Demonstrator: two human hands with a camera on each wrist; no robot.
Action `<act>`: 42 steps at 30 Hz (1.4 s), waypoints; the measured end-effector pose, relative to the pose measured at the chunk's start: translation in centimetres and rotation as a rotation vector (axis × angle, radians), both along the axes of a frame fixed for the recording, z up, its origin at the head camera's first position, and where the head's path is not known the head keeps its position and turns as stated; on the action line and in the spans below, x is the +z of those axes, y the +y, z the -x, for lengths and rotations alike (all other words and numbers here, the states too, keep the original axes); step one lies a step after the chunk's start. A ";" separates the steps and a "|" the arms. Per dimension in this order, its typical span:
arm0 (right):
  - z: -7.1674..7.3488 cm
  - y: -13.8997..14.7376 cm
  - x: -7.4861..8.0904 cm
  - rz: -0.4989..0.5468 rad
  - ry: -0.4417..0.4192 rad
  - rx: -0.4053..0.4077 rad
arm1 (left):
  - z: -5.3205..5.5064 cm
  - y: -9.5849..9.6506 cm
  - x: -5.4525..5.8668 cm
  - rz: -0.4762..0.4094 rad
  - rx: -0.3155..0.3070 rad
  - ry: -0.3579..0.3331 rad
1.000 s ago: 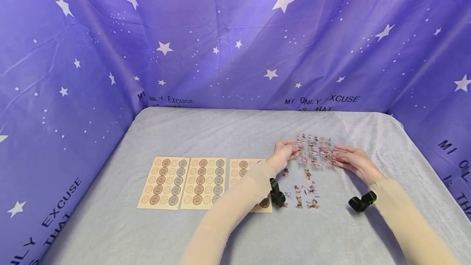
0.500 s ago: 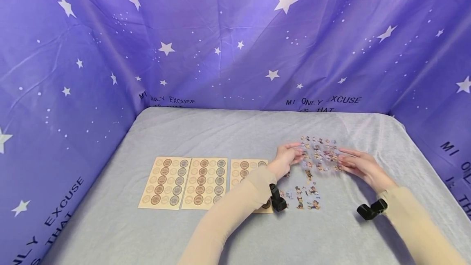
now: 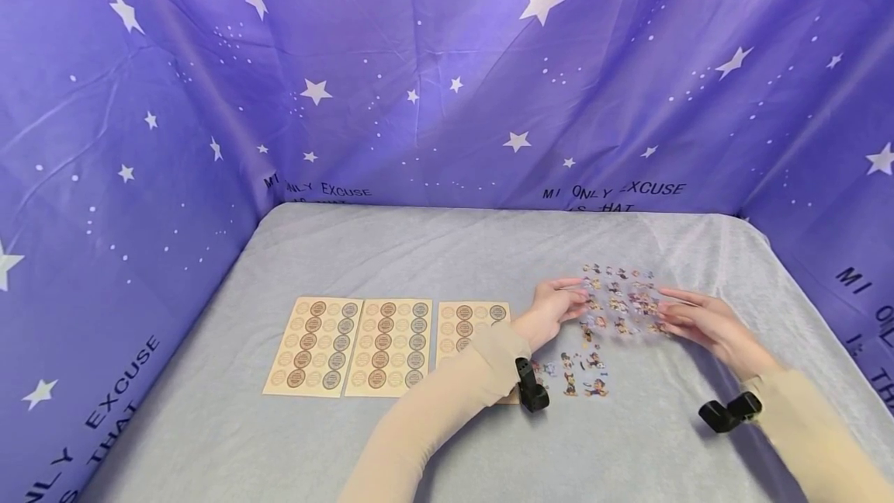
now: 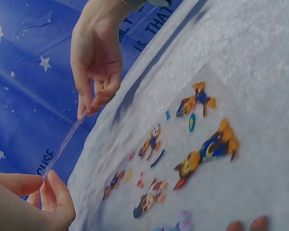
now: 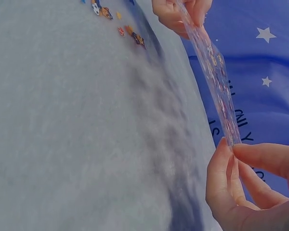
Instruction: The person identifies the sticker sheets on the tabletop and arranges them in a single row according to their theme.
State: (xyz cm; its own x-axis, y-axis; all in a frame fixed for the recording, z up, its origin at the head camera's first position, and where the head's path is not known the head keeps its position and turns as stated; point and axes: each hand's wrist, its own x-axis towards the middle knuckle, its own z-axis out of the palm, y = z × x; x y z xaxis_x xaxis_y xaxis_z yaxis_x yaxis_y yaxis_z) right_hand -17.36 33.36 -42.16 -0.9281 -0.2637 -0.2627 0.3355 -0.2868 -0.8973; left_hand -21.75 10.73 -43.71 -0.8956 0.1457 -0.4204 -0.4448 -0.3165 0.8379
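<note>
Between my two hands a clear sticker sheet [image 3: 618, 301] with rows of small cartoon pups is held up above the table. My left hand [image 3: 556, 310] pinches its left edge between thumb and fingers. At the opposite edge my right hand [image 3: 708, 326] pinches it the same way; the right wrist view shows the sheet [image 5: 214, 82] nearly edge-on, with thumb and fingertips on its near end. Below lies another clear sticker sheet [image 3: 581, 375] with larger cartoon pups, flat on the cloth and partly overlapped by the raised sheet and my left wrist in the head view.
Left of the hands, three cream sheets of round stickers lie in a row: a left sheet [image 3: 312, 348], a middle sheet [image 3: 388, 348] and a right sheet [image 3: 452, 324] partly hidden by my left forearm. Grey cloth [image 3: 419, 254] covers the table; a purple star-printed curtain [image 3: 447, 60] encloses it.
Both hands have moved to the right and slightly nearer, carrying the raised sticker sheet with them. The sheets lying on the table stay where they were.
</note>
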 end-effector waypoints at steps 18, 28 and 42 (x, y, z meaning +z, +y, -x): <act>-1.5 2.2 -0.1 -0.042 0.082 0.118 | -2.2 0.8 0.0 -0.041 -0.058 -0.011; -2.2 3.6 -0.5 0.041 0.103 0.238 | -3.2 1.1 -0.5 -0.051 -0.096 -0.017; -2.7 5.0 -1.0 0.022 0.057 0.313 | -4.4 2.0 -1.1 -0.046 -0.104 -0.013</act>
